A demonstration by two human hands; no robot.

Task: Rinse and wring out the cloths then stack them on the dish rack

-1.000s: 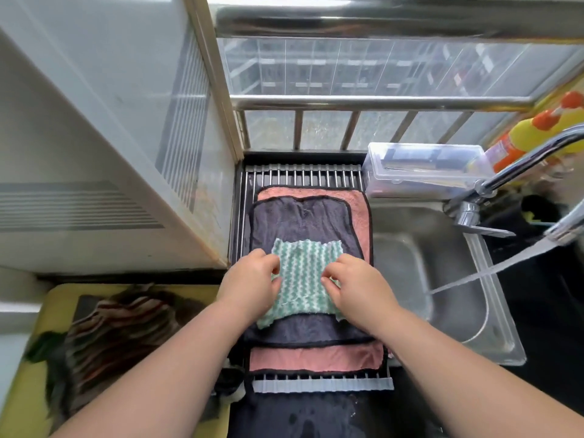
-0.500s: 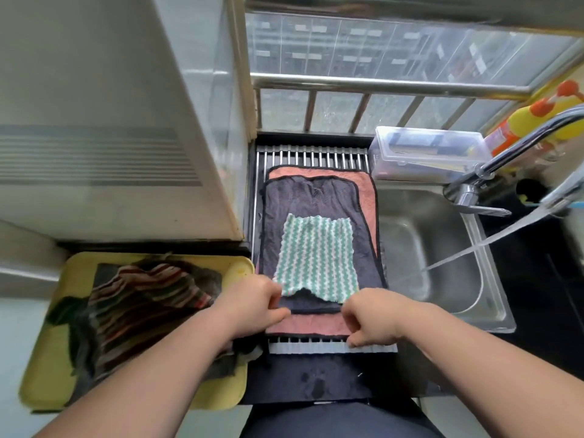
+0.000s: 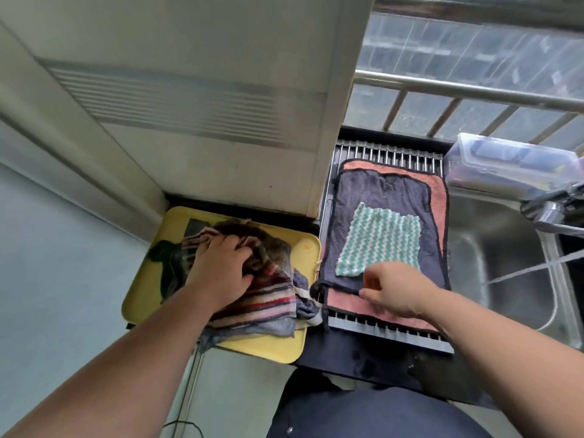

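The left hand [image 3: 221, 267] has been moved from the slatted steel dish rack [image 3: 388, 153] to the crumpled striped cloth [image 3: 271, 298] left of it, which is gripped. On the rack, the hem of the flat dark grey cloth [image 3: 385, 191] is pinched by the right hand [image 3: 392, 290].

Home kitchen: steel sink [image 3: 505, 263] with tap [image 3: 550, 210] running, slatted rack [image 3: 388, 151] across its left edge, barred window [image 3: 474, 90] behind, yellow tray [image 3: 265, 346] alongside.

A tall white cabinet [image 3: 221, 121], upper left, walls the far edge of the yellow plastic tray [image 3: 262, 346] and the left side of the steel-barred dish rack [image 3: 388, 151]. At right, the steel sink [image 3: 505, 279] lies open below a chrome faucet [image 3: 550, 213].
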